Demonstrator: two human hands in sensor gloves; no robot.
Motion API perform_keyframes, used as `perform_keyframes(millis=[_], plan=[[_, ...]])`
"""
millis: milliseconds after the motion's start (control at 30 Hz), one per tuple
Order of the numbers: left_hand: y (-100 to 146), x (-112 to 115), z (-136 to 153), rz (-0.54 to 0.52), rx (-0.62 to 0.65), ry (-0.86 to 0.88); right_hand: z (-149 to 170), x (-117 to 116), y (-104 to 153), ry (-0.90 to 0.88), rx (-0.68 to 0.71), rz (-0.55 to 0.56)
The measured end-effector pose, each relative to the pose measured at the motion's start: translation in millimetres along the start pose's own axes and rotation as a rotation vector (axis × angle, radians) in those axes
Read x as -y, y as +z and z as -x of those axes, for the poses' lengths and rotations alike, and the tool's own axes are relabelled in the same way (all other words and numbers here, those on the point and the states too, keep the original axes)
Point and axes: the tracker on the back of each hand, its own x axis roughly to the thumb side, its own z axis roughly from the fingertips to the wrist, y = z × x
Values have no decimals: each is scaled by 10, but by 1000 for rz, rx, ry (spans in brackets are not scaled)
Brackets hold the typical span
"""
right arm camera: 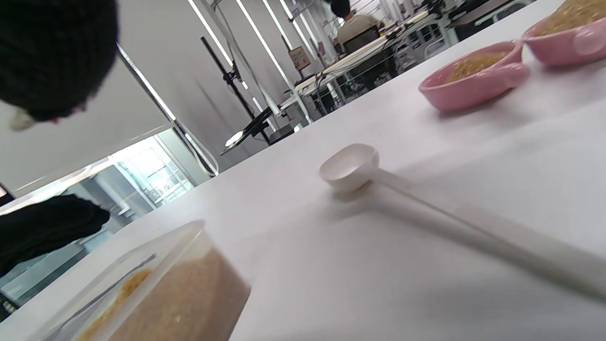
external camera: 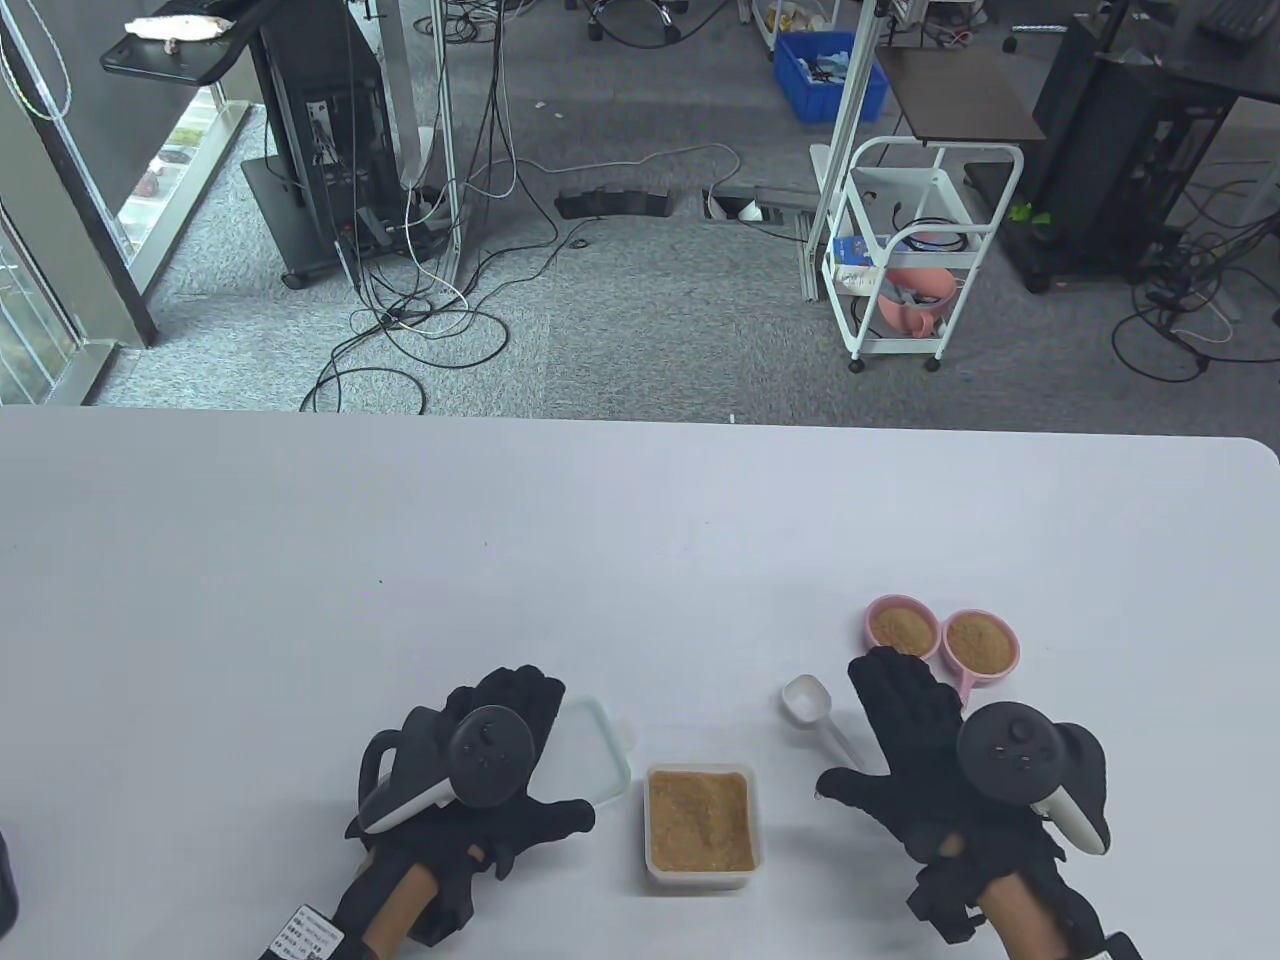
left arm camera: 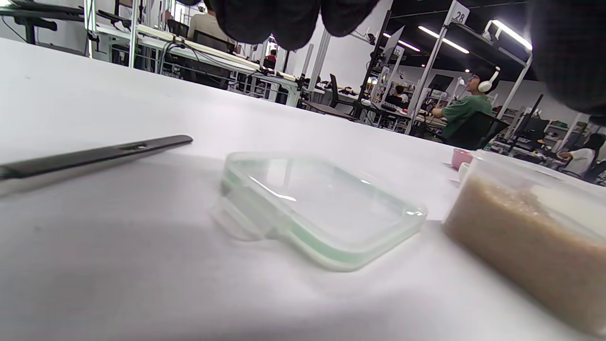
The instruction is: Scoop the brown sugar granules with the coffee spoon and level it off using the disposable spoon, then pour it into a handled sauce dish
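A clear tub of brown sugar (external camera: pixel 700 820) stands open near the front edge, between my hands. The white coffee spoon (external camera: pixel 805 697) lies empty on the table, its handle running under my right hand (external camera: pixel 900 690), which rests flat with straight fingers and grips nothing. Two pink handled sauce dishes (external camera: pixel 903 625) (external camera: pixel 982 642), both holding sugar, sit just beyond that hand. My left hand (external camera: pixel 510 700) lies flat and relaxed left of the tub. A thin black utensil handle (left arm camera: pixel 94 154) lies on the table under it, hidden in the table view.
The tub's clear lid (external camera: pixel 595 750) lies upside down beside the left hand, partly under its fingers. The white table (external camera: pixel 400 560) stretches far to the back and left. The tub (right arm camera: pixel 165 293) and spoon (right arm camera: pixel 350 166) show close in the right wrist view.
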Motion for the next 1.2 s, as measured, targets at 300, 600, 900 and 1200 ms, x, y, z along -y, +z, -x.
perform_keyframes(millis=[300,600,900,1200], plan=[[-77,109,33,32,-70,-109,-86,-183,-53,44,52,-122],[-292,422,8,111,-128,-200,-103,-215,-65,61,53,-147],[-336,484,-6,123,-133,-170,-117,-232,-71,79,54,-160],[-333,481,-46,71,-114,-185,-117,-239,-72,81,44,-168]])
